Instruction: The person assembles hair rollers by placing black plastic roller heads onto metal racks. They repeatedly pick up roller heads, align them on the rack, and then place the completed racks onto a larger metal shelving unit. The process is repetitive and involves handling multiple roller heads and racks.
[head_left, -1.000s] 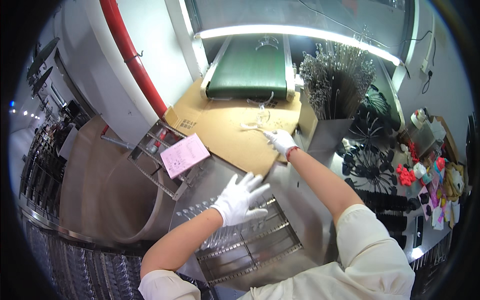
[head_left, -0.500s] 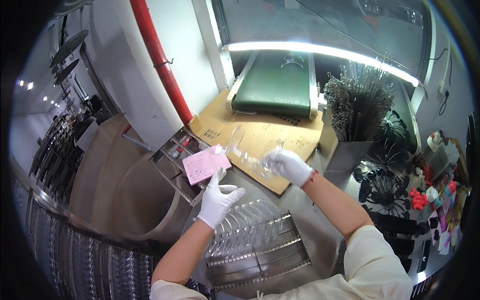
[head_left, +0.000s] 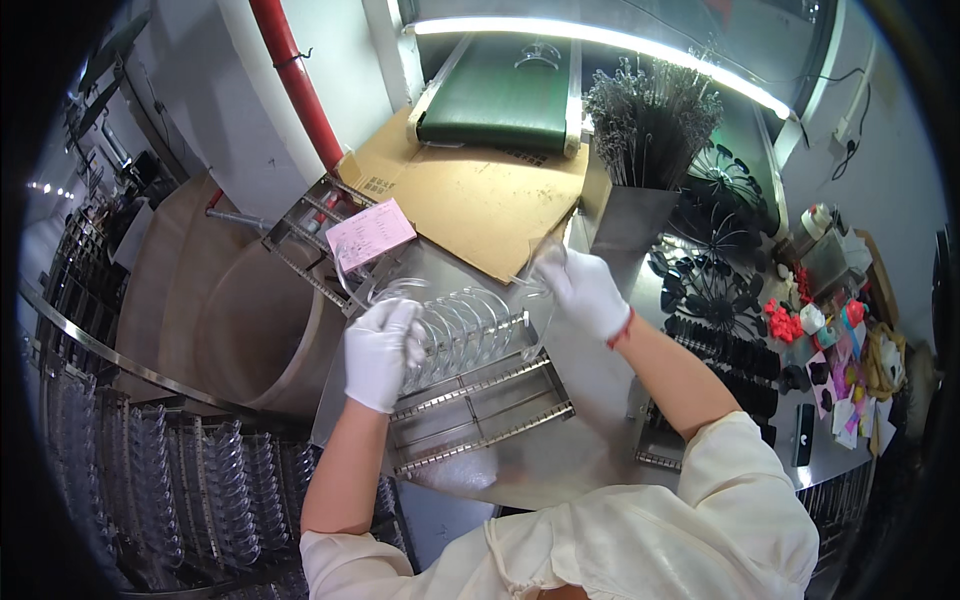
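Note:
My left hand point(head_left: 380, 352), in a white glove, is closed at the left end of a metal rack point(head_left: 480, 425). A clear curved lens point(head_left: 345, 268), faint and blurred, rises from its fingers in front of a pink paper pad point(head_left: 370, 235). Right of the rack, my gloved right hand point(head_left: 588, 292) pinches another clear curved plastic lens point(head_left: 533, 284), smeared by motion. Several clear lenses point(head_left: 465, 325) stand in a row in the rack's far slots. Its near slots hold none.
Flattened cardboard point(head_left: 480, 205) lies beyond the rack, before a green conveyor belt point(head_left: 500, 100) carrying a clear piece. A metal box of thin wire hooks point(head_left: 655, 120) stands right of it. Black parts point(head_left: 715, 340) cover the right side. Racks of lenses point(head_left: 160, 490) fill the lower left.
My right hand has drawn back from above the cardboard toward the rack with its lens. My left hand, spread beside the pink pad before, has come nearer and closed. The view has tilted down.

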